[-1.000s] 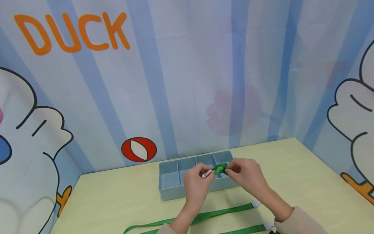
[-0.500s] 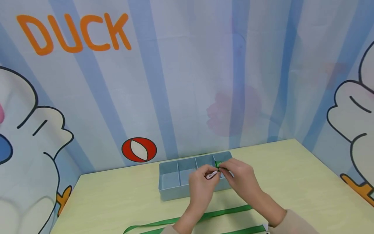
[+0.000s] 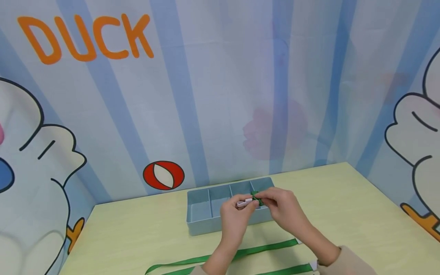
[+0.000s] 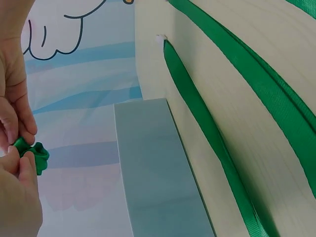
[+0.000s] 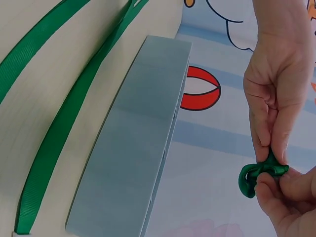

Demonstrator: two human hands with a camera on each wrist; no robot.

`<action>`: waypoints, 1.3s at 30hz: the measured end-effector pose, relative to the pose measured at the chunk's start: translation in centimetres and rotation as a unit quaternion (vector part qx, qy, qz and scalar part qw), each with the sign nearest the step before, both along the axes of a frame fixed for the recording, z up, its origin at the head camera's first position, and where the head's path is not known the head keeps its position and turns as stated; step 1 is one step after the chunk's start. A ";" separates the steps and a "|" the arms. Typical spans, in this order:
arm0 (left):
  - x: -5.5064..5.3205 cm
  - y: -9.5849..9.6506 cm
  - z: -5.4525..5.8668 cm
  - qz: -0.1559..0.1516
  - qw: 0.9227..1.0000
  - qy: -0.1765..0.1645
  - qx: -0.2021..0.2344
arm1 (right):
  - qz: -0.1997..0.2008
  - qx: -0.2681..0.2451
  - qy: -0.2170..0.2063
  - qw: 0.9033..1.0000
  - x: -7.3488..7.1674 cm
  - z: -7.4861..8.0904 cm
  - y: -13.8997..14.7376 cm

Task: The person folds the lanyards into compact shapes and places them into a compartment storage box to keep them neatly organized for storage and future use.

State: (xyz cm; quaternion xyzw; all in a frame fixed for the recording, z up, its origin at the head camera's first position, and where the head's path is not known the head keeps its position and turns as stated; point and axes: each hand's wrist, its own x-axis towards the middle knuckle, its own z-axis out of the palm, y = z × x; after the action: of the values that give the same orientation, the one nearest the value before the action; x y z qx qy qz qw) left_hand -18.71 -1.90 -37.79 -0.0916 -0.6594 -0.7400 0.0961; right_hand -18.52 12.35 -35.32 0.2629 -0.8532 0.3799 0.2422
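Observation:
Both hands meet over the right part of a blue-grey compartment box [image 3: 203, 227] on the table. Between their fingertips is a small bunched green ribbon [image 3: 257, 196], folded into loops, as the bundle [image 5: 245, 183] in the right wrist view shows. My left hand [image 3: 235, 219] pinches the ribbon, and a white end piece [image 3: 244, 203] sticks out from between its thumb and fingers. From the right, my right hand [image 3: 283, 208] pinches the bundle with thumb and fingertips. The left wrist view shows the green folds [image 4: 41, 158] between both hands, above the box; fingers hide part of them.
Two more green ribbons [image 3: 261, 249] with white ends lie stretched across the pale table [image 3: 130, 229], in front of the box and below my forearms. Upright dividers [image 3: 209, 203] split the box. A printed curtain [image 3: 220, 95] hangs behind the table.
A wider green fold between the hands has become a small bunch, and the right hand has come left toward the left hand. The white end has turned slightly. The box stays put.

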 end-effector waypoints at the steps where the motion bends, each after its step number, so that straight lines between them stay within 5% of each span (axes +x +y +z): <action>1: 0.0 0.0 0.0 0.000 1.000 -0.002 -0.002 | 0.003 -0.003 -0.020 1.000 0.0 0.0 0.1; 14: 0.3 0.0 0.0 -0.018 0.999 -0.027 -0.007 | 0.031 -0.081 -0.200 0.976 -0.1 0.4 0.9; 20: 0.1 -0.4 0.1 -0.076 0.994 -0.068 0.035 | 0.028 -0.106 -0.225 0.968 -0.5 0.3 1.5; 25: -0.1 -1.0 0.1 -0.106 0.986 -0.109 0.062 | 0.069 -0.118 -0.237 0.962 -0.9 -0.1 2.0; 33: -0.5 -1.6 0.2 -0.098 0.981 -0.154 0.066 | 0.148 -0.092 -0.271 0.947 -1.5 -0.3 3.4; 39: -0.4 -1.7 0.5 -0.104 0.978 -0.165 0.081 | 0.139 -0.093 -0.298 0.940 -1.5 -0.4 3.4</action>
State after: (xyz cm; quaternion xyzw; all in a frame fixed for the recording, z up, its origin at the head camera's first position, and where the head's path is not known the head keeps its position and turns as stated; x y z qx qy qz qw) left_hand -19.13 -3.63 -37.28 -0.0282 -0.5913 -0.8016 -0.0839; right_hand -20.02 15.76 -35.74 0.2303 -0.8023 0.5480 -0.0548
